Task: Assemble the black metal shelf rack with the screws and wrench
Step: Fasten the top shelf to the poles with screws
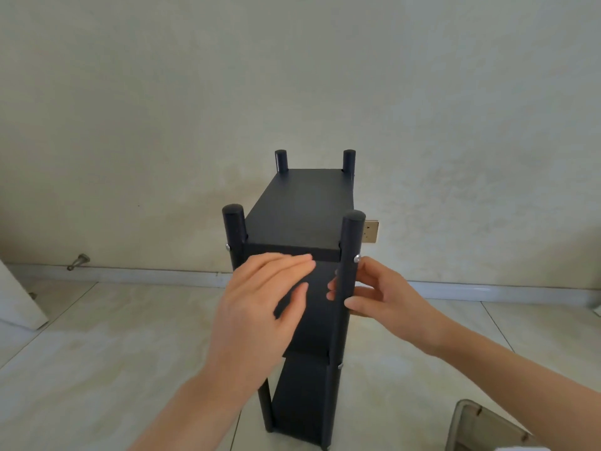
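Observation:
The black metal shelf rack (302, 209) stands upright on the tiled floor in the middle of the view, with four round posts and several shelves stacked below the top one. Silver screw heads (357, 258) show on the near posts. My right hand (380, 294) wraps its fingers around the near right post (351, 242) just under the top shelf. My left hand (260, 307) hovers in front of the rack's near side, fingers spread and flat, holding nothing; it hides the near left post's middle. No wrench is visible.
A pale wall with a wall socket (370, 231) rises behind the rack. A metal door stop (78, 260) sticks out at the wall's base on the left. A white door edge (16, 297) is far left, and a grey tray corner (481, 424) sits bottom right.

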Demonstrator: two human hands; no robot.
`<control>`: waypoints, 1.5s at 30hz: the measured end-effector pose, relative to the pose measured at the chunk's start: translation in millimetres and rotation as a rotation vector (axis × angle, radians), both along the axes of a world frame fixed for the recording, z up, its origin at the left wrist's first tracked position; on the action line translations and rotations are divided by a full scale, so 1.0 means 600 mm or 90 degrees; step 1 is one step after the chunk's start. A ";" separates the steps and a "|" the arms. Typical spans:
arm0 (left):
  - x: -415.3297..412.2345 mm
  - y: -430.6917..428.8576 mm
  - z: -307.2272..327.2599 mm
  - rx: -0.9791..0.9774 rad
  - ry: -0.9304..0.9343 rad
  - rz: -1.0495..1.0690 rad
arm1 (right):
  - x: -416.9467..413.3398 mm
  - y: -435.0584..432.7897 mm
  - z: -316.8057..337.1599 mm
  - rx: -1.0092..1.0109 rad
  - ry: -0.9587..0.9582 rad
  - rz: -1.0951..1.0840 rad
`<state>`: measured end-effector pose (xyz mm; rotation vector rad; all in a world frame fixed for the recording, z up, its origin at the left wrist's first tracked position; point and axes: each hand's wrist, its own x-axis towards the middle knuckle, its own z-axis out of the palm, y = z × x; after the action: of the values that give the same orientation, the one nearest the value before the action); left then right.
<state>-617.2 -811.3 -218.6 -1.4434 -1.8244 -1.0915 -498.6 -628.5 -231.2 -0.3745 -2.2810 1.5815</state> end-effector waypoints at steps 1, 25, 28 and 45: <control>-0.005 -0.011 -0.007 0.023 -0.013 0.012 | 0.000 0.004 0.002 0.000 -0.002 0.007; -0.086 -0.005 -0.042 -0.139 -0.660 0.061 | 0.016 0.043 0.004 0.002 -0.166 0.050; -0.074 0.010 -0.027 -0.129 -0.623 0.050 | 0.036 0.046 0.019 0.004 -0.136 0.011; -0.050 0.034 0.021 -0.060 -0.623 -0.004 | 0.092 0.013 0.073 -0.029 0.030 -0.052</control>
<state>-647.4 -791.1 -206.2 -1.0003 -2.5123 -1.9525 -443.3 -620.7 -187.5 -0.4322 -2.1702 1.5863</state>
